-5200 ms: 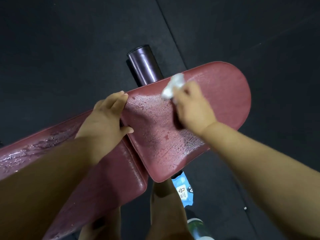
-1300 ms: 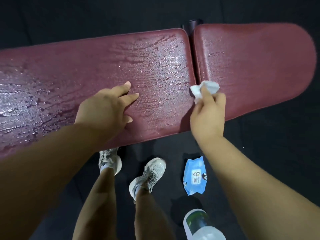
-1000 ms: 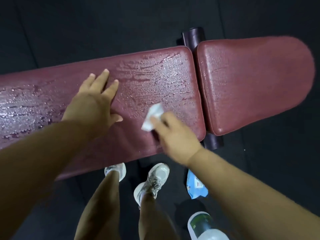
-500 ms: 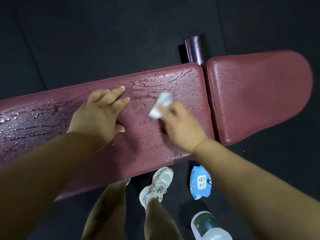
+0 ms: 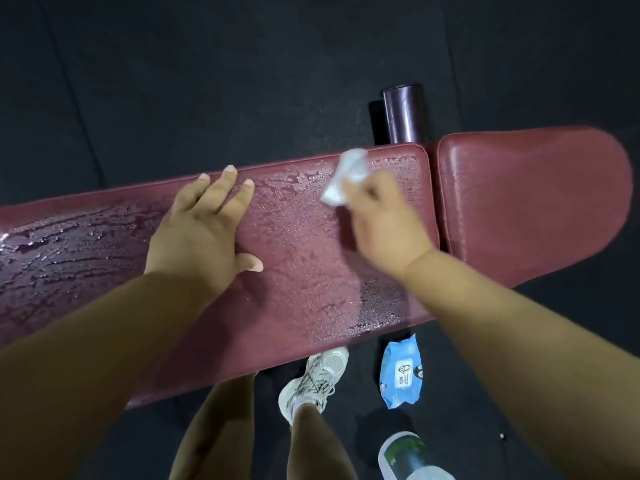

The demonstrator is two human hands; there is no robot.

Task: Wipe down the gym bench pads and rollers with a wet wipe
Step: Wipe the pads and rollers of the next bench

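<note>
Long bench pad: both hands on its top surface, which is beaded with moisture.
Right hand, motion-blurred, reaches in from the near right on an extended arm and grips a crumpled wet wipe at its fingertips. The wipe sits by the pad's far edge, near its right end. Left hand lies flat, palm down, fingers straight and spread toward the far edge, thumb out, holding nothing. Seat pad adjoins at right, with the roller beyond the far edge.

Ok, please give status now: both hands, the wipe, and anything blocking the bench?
Left hand flat on long pad, fingers straight. Right hand holding wet wipe at pad's far edge. Nothing blocking the pad; roller behind it.
</note>
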